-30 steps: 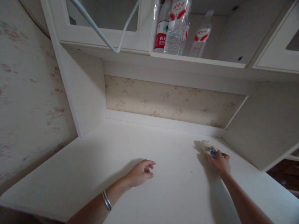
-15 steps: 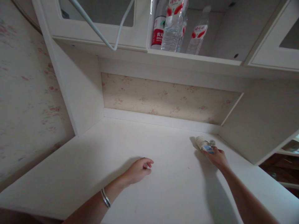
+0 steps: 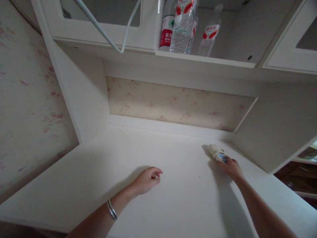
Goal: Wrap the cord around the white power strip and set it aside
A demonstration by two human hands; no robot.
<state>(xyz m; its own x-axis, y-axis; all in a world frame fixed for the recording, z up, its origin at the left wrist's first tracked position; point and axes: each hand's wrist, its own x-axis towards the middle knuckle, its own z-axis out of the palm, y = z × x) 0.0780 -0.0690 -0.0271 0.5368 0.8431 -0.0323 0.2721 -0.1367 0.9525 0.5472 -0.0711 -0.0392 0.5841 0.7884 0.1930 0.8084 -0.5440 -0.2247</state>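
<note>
My right hand (image 3: 232, 168) is closed on a small cream ribbed object with a blue-and-white patch (image 3: 216, 152) at the right rear of a white desktop (image 3: 178, 201). Its far end points toward the back left, and a small grey spot shows on its upper side. Its exact kind is not clear. Fingers cover the near end. My left hand (image 3: 148, 180) rests on or just over the middle of the desktop. Its fingers are loosely curled, with a gap between thumb and forefinger and nothing visible held. A silver bangle (image 3: 112, 210) circles the left wrist.
Overhead, an open cabinet shelf (image 3: 223, 61) holds several plastic bottles (image 3: 182, 34). A pale cable (image 3: 104, 33) loops down in front of the cabinet. White side panels (image 3: 86, 96) bound the desktop left and right. Another shelf unit (image 3: 294, 180) stands beyond the right edge.
The cream object has turned slightly in my right hand, and the round grey part at its side now shows less. My left hand stays in place. The view has shifted very slightly.
</note>
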